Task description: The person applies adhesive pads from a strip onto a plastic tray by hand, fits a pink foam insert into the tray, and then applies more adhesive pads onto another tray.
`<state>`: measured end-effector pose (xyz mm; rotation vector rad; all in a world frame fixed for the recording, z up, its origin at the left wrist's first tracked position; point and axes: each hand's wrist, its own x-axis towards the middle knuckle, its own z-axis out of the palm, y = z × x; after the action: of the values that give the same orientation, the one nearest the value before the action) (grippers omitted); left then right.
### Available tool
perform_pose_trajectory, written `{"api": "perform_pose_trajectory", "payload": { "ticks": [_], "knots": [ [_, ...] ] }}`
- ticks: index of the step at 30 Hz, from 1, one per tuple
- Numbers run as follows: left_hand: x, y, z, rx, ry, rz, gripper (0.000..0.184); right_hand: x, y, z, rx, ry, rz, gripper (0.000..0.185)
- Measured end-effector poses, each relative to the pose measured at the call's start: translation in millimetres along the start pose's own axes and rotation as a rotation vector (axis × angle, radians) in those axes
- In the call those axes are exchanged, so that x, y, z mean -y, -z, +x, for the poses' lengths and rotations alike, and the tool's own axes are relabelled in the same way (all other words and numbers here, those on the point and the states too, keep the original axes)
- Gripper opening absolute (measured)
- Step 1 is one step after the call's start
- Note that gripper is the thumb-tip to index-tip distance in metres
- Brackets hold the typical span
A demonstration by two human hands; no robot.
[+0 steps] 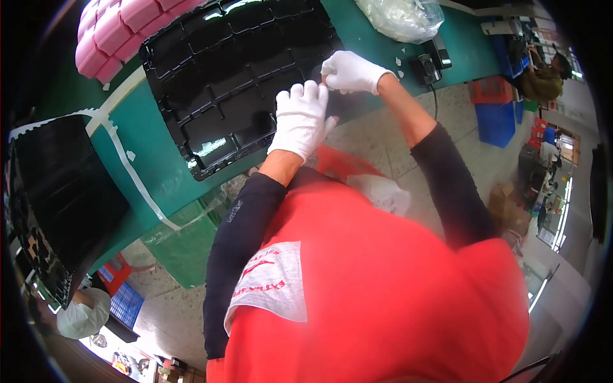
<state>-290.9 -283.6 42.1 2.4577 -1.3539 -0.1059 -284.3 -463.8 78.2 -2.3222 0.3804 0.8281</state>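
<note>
A black plastic tray with moulded compartments lies on the green table. My left hand, in a white glove with bare fingertips, rests over the tray's near right edge, its fingers stretched out. My right hand, gloved the same way, is at the tray's right edge beside the left fingertips. Its fingers are curled together in a pinch, and whatever they hold is too small to make out.
Pink moulded pieces stand at the back left. Stacked black trays are at the far left. A clear plastic bag and a small black device lie at the back right. Two other people are farther off.
</note>
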Motion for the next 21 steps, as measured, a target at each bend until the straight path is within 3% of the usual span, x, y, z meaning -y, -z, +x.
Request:
{"api": "perform_pose_trajectory", "payload": {
  "ticks": [5,7,10,12,14,16,17,20,21],
  "knots": [
    [1.6,0.6,-20.2,-0.046,-0.040,-0.062,0.067,-0.4,-10.5,0.7,-0.036,0.019,-0.015,0.020],
    [2.7,-0.8,-23.9,-0.082,-0.050,-0.121,0.063,0.6,-18.6,0.1,-0.288,0.290,-0.298,0.019],
    [7.9,1.4,-27.3,-0.123,-0.058,-0.297,0.058,13.6,-46.0,-16.7,-0.384,0.211,-0.507,0.019],
    [13.4,0.3,-28.5,-0.125,-0.063,-0.414,0.055,8.2,-64.5,-28.2,-0.428,0.304,-0.395,0.018],
    [19.2,-5.4,-32.6,-0.336,-0.171,-0.424,0.047,-17.6,-61.4,-28.7,-0.412,0.476,-0.045,0.018],
    [24.7,3.2,-37.8,-0.311,-0.163,-0.428,0.045,-29.3,-46.3,-42.1,-0.303,0.146,0.464,0.016],
    [26.3,7.7,-41.6,-0.284,-0.152,-0.433,0.043,-35.3,-39.1,-47.9,-0.298,0.124,0.739,0.015],
    [31.5,15.6,-53.1,-0.147,-0.142,-0.412,0.048,-41.6,-16.1,-54.2,-0.330,0.024,0.749,0.018],
    [33.5,17.2,-53.4,-0.148,-0.152,-0.413,0.048,-31.2,-13.1,-52.0,-0.362,-0.029,0.585,0.021]
  ]
}}
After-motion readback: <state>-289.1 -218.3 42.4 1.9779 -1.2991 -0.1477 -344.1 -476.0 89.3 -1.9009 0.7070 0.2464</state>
